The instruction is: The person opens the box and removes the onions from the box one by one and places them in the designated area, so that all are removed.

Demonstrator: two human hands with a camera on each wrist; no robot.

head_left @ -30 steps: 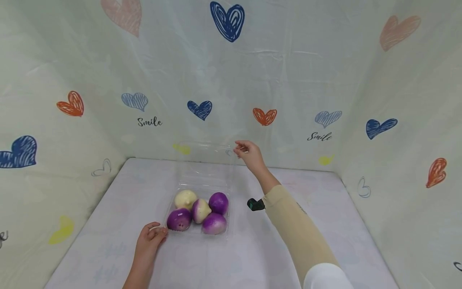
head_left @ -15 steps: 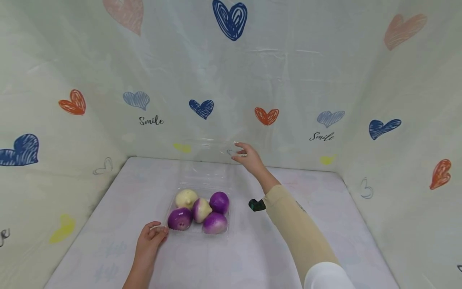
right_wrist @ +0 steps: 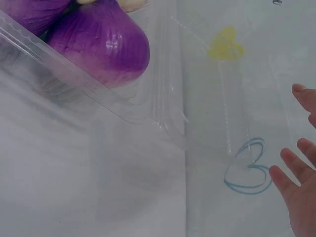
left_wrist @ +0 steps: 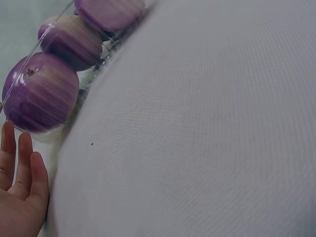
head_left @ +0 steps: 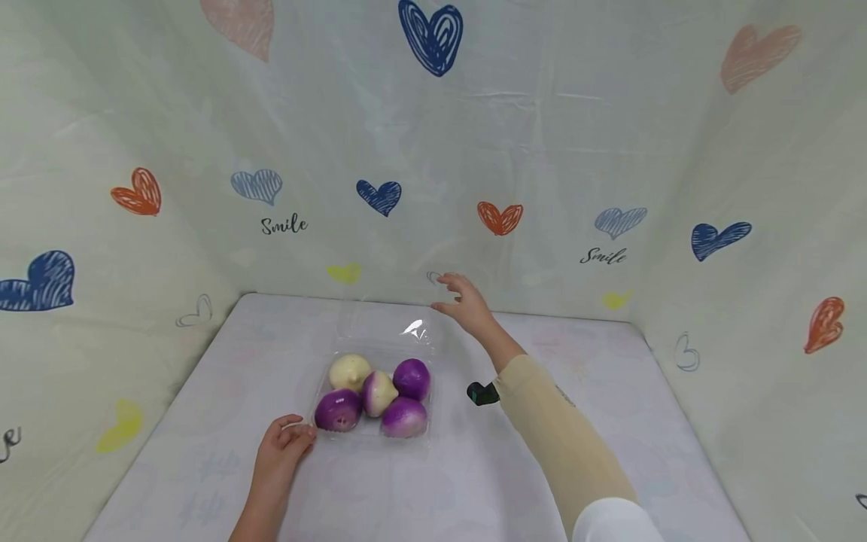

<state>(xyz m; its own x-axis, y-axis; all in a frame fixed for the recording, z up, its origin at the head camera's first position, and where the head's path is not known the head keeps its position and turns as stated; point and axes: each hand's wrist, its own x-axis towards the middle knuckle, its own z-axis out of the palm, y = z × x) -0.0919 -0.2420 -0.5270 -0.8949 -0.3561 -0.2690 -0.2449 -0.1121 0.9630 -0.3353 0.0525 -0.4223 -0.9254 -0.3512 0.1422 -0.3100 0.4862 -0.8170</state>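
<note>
A clear plastic clamshell container (head_left: pixel 433 421) sits on the table with several onions (head_left: pixel 404 418) in it, mostly purple, plus one pale onion (head_left: pixel 349 373) at the back left. Its transparent lid (head_left: pixel 386 324) leans back behind the base. My left hand (head_left: pixel 281 448) rests by the near left corner, fingertips right at the rim; in the left wrist view its fingers (left_wrist: pixel 23 163) extend beside a purple onion (left_wrist: pixel 42 91). My right hand (head_left: pixel 470 307) hovers near the lid's right side, fingers spread. The right wrist view shows those fingers (right_wrist: pixel 281 182) apart from the lid.
A white cloth-covered table (head_left: pixel 515 482) extends around the container. Behind it and at both sides hangs a pale curtain (head_left: pixel 555 150) printed with hearts. A small black device (head_left: pixel 482 393) sits at the right sleeve (head_left: pixel 555 421).
My right hand has let go of the lid's upper right corner, spread its fingers and lowered slightly. The lid has tipped farther back. My left hand has stayed at the corner.
</note>
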